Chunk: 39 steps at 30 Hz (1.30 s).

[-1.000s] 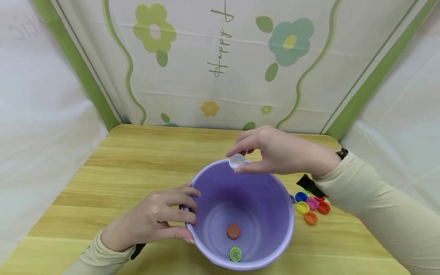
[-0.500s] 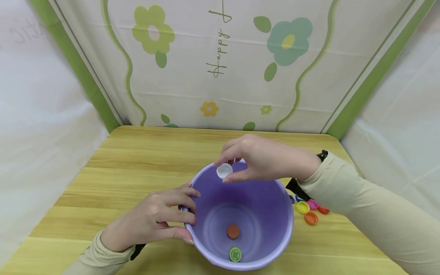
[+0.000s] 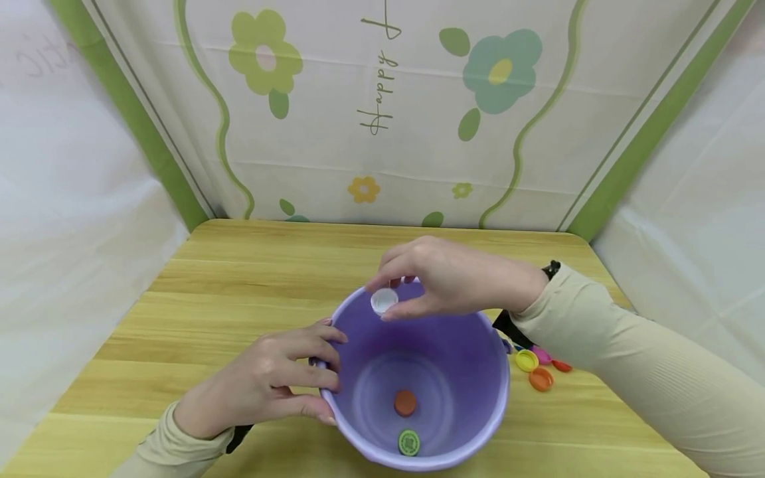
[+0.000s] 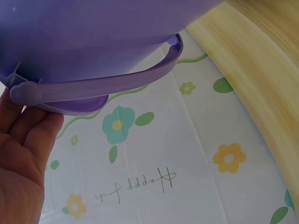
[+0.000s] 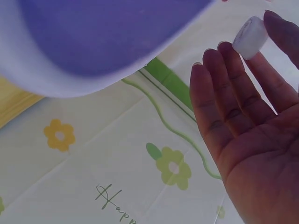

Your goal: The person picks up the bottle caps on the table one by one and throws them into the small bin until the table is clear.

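A purple bucket point(image 3: 472, 372) stands on the wooden table in the head view, its mouth facing up. My left hand point(image 3: 269, 372) grips the bucket's left rim, fingers over the edge and thumb in front. Over the far part of the mouth, my right hand point(image 3: 445, 275) pinches a white bottle cap point(image 3: 384, 301) between thumb and index finger. The right wrist view shows the same white cap point(image 5: 252, 38) from its side, the other fingers extended. Inside, on the bottom, lie an orange cap point(image 3: 405, 402) and a green cap point(image 3: 409, 442).
Several coloured caps lie right of the bucket, among them a yellow cap point(image 3: 526, 360) and an orange-red cap point(image 3: 540, 379); my right sleeve partly covers the group. The bucket's handle point(image 4: 112, 86) hangs along its outside. A flowered cloth point(image 3: 335, 133) rises behind the table.
My right hand has moved left and slightly nearer with the white cap, from the far rim to over the bucket's mouth. The left hand has stayed on the rim.
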{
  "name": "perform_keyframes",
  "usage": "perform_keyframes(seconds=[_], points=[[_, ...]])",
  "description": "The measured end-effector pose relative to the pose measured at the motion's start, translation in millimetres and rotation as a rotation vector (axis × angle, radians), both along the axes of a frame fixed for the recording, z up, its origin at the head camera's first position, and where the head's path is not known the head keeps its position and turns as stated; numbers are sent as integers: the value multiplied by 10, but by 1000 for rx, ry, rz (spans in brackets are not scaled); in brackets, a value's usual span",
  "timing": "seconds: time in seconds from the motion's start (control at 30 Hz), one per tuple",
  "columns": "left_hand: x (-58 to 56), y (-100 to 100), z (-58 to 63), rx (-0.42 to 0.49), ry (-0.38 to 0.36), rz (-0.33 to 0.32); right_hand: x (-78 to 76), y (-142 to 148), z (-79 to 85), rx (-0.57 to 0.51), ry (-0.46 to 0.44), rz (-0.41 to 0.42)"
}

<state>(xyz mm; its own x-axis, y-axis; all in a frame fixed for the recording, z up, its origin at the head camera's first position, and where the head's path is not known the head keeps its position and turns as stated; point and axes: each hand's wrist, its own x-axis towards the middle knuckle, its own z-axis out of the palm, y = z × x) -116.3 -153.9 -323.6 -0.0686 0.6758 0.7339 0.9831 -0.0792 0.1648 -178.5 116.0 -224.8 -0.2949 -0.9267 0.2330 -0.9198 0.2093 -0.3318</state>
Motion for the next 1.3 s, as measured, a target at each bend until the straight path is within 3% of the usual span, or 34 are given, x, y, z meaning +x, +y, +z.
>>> perform_keyframes(seconds=[0.43, 0.6, 0.83, 1.1, 1.3], points=[[-2, 4, 6, 0, -1, -1, -22, 148, 106, 15, -6, -81], [-1, 9, 11, 0, -7, -3, -72, 307, 129, 3, 29, -158], [2, 10, 2, -3, -9, 0, -213, 640, 142, -4, -9, -285], [-5, 19, -3, 1, -10, -10, -318, 1057, 58, -4, -86, -435], [-3, 22, 13, -1, -11, -16, -335, 1356, -132, 10, -133, -528]])
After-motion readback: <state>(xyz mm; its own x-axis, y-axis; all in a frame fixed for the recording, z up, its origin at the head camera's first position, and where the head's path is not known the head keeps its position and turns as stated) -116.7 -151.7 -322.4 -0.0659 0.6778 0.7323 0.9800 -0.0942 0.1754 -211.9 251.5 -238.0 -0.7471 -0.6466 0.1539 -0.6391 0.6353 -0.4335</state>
